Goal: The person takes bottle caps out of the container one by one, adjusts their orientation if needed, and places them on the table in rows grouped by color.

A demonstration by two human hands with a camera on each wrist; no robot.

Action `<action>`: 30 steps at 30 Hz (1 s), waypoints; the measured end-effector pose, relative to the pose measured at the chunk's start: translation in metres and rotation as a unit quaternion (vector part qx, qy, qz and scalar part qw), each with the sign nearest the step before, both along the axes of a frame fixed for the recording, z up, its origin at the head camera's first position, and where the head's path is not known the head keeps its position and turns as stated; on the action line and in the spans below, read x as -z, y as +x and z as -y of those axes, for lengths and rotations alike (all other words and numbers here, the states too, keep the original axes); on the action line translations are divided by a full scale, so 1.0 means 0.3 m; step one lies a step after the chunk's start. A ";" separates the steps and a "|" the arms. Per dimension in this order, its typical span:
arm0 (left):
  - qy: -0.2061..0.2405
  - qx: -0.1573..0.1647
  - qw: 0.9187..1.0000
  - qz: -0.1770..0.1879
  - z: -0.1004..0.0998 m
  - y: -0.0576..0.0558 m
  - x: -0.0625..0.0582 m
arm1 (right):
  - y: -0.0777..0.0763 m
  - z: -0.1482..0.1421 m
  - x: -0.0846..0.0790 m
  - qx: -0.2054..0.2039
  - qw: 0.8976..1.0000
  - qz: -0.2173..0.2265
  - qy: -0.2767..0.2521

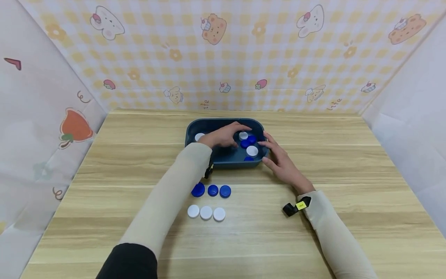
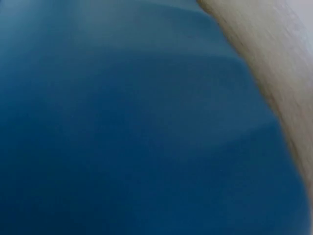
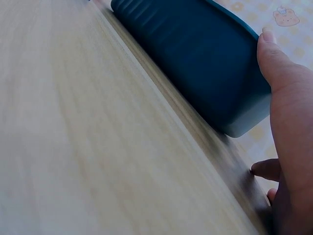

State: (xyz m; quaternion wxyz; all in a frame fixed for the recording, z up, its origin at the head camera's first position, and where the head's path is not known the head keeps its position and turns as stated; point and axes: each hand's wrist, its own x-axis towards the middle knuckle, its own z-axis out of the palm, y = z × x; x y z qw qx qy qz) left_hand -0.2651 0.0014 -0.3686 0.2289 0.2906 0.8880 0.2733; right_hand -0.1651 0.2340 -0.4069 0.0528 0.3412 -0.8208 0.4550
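Note:
My left hand [image 1: 225, 133] reaches down into a dark blue plastic bin [image 1: 237, 164], its thumb and forefinger spread apart with nothing between them. Just to the right of those fingers lie several bottle caps, among them a white cap [image 1: 252, 151] and a blue cap [image 1: 251, 139]. My right hand [image 1: 283, 164] holds the right end of the bin, a finger over the rim and the thumb at the near corner. In the right wrist view the thumb [image 3: 276, 63] presses at the bin's rim. Blurred blue plastic fills most of the left wrist view.
On the wooden table in front of the bin, three blue caps [image 1: 213, 190] form a row, the left one partly behind my left sleeve. Nearer lies a row of three white caps [image 1: 206, 212]. Another white cap [image 1: 199, 137] sits at the bin's left end. A checked cloth [image 1: 237, 62] hangs behind.

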 end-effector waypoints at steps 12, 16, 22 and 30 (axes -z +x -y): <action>0.000 0.010 1.000 -0.006 0.013 -0.012 0.027 | 0.004 0.003 -0.002 0.003 1.000 -0.002 -0.007; 0.005 0.003 1.000 -0.003 0.019 -0.014 0.034 | 0.003 0.003 -0.001 0.003 1.000 -0.001 -0.010; 0.011 -0.008 1.000 0.001 0.026 -0.014 0.043 | 0.002 0.003 0.001 0.003 1.000 0.003 -0.010; 0.011 -0.018 1.000 0.009 0.029 -0.018 0.050 | 0.000 0.001 0.002 0.004 1.000 0.001 -0.008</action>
